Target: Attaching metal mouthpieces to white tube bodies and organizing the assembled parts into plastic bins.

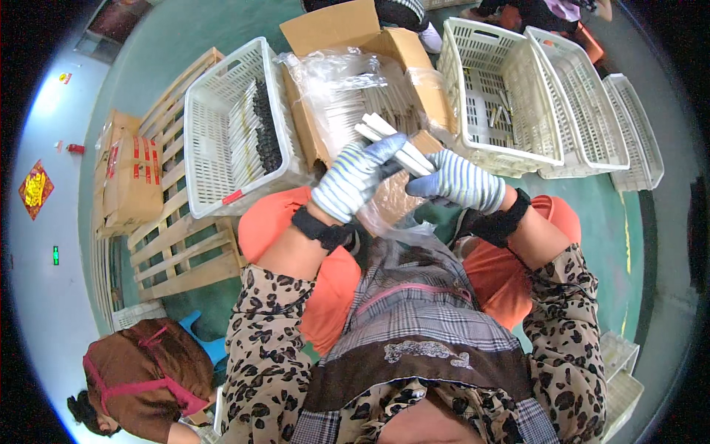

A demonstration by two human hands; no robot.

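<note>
Both my hands wear blue-and-white striped gloves and are closed over the open cardboard box (302,122). Between them runs a small bundle of white tubes (379,127), slanting from upper left to lower right. My left hand (351,177) grips its middle, with the upper tube ends sticking out past the fingers. My right hand (462,182) has its fingers closed round the lower ends. Many similar white sticks (347,111) lie in the box, partly under clear plastic film (325,70). What the tubes are for certain, I cannot tell.
At left, a white crate (196,148) holds rows of white sticks with black ends (265,122). A white crate (547,152) at right holds a few loose sticks; more crates (603,159) stand beyond. A wooden pallet (166,259) and wrapped carton (133,177) lie left. Another person (151,362) bends at lower left.
</note>
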